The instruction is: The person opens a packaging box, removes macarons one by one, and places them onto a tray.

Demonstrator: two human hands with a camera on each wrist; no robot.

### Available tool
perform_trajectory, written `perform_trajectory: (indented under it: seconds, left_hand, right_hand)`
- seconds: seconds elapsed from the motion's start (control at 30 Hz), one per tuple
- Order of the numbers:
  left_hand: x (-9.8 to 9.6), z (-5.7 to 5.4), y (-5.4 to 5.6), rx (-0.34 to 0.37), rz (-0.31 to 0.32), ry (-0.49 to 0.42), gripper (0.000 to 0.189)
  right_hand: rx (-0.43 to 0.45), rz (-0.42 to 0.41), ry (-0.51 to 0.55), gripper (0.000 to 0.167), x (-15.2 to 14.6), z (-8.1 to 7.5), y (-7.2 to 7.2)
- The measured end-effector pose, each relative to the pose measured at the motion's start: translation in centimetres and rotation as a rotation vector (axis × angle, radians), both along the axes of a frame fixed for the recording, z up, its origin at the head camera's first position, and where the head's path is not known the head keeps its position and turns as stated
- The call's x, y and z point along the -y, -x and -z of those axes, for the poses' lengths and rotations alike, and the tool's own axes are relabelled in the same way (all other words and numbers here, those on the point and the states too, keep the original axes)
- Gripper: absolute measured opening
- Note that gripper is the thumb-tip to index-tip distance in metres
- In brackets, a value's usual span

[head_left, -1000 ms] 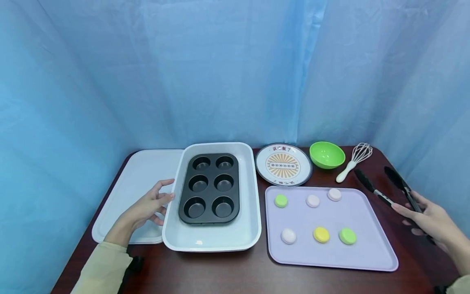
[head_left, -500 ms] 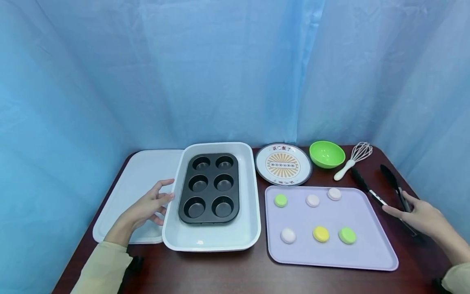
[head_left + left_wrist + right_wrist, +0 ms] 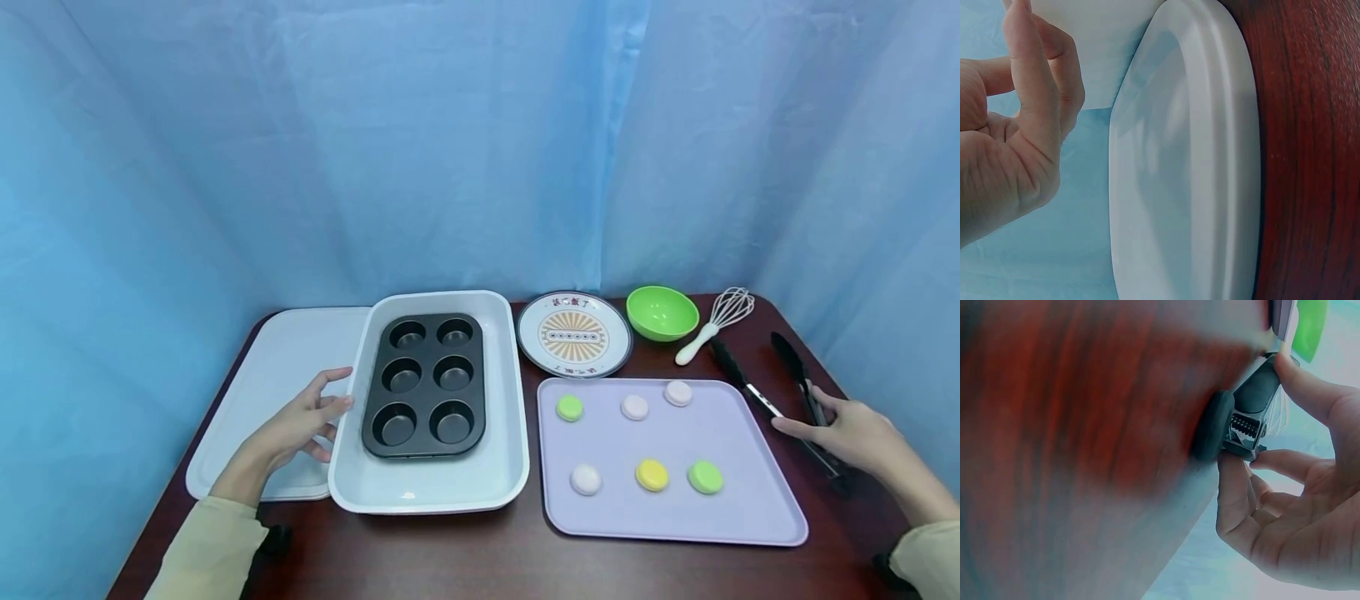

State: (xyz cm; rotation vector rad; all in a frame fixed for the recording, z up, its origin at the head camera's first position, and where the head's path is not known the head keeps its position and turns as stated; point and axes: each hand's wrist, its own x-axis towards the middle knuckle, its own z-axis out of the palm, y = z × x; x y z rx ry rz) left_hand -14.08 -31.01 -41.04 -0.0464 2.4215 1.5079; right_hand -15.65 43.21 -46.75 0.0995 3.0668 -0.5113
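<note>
My right hand [image 3: 858, 429] holds black-and-silver tongs [image 3: 763, 402] by their hinged end, right of the lilac tray [image 3: 750, 508]. The two tong arms spread apart, tips pointing away from me. In the right wrist view, thumb and fingers grip either side of the tongs [image 3: 1257, 390], low by the tabletop. My left hand [image 3: 296, 425] has loosely bent fingers at the left wall of a deep white tray [image 3: 427, 492]; whether they touch it is unclear. Inside lies a dark muffin pan [image 3: 426, 387]. Nothing sits in the left hand [image 3: 1029, 112] in the left wrist view.
Green, yellow and pale macarons [image 3: 652, 475] lie spread over the lilac tray. Behind it are a patterned plate [image 3: 575, 335], a green bowl [image 3: 662, 314] and a whisk [image 3: 705, 333]. A flat white tray [image 3: 277, 375] extends under my left hand. Blue curtains [image 3: 450, 150] border the table.
My right hand has moved the tongs left and lower, down toward the table, with the arms still spread. The left hand stays by the deep white tray. The head view shifts slightly.
</note>
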Motion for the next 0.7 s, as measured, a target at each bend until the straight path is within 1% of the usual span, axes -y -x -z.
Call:
perform_trajectory:
  seconds: [0.13, 0.23, 0.33, 0.4, 0.47, 0.53, 0.57, 0.63, 0.7]
  left_hand:
    - [0.2, 0.1, 0.1, -0.005, 0.007, 0.003, 0.066]
    - [0.2, -0.1, 0.5, -0.018, 0.017, 0.013, 0.066]
    - [0.3, -0.3, 0.9, -0.048, 0.057, 0.031, 0.066]
    - [0.3, -0.6, 1.2, -0.064, 0.092, 0.057, 0.066]
    - [0.4, -0.9, 1.4, -0.083, 0.135, 0.102, 0.066]
    - [0.4, -1.4, 1.5, -0.108, 0.165, 0.169, 0.064]
    - [0.5, -1.7, 1.5, -0.130, 0.173, 0.210, 0.063]
    - [0.8, -2.4, 1.5, -0.206, 0.177, 0.324, 0.060]
    - [1.2, -3.2, 1.4, -0.311, 0.152, 0.457, 0.059]
  right_hand:
    - [0.017, -0.015, 0.008, 0.108, 0.0, -0.3, 0.4]
    - [0.044, -0.045, 0.000, 0.109, -0.1, -0.9, 1.2]
    - [0.087, -0.087, -0.027, 0.109, -0.3, -1.7, 1.8]
    - [0.109, -0.117, -0.049, 0.107, -0.2, -2.2, 1.9]
    - [0.091, -0.157, -0.063, 0.100, 0.1, -2.9, 1.9]
    - [0.034, -0.212, -0.067, 0.091, 0.8, -4.0, 1.9]
    - [-0.011, -0.238, -0.068, 0.087, 1.4, -4.7, 1.9]
    - [-0.148, -0.309, -0.054, 0.075, 2.6, -6.1, 2.1]
    - [-0.313, -0.380, -0.041, 0.065, 4.0, -7.7, 2.5]
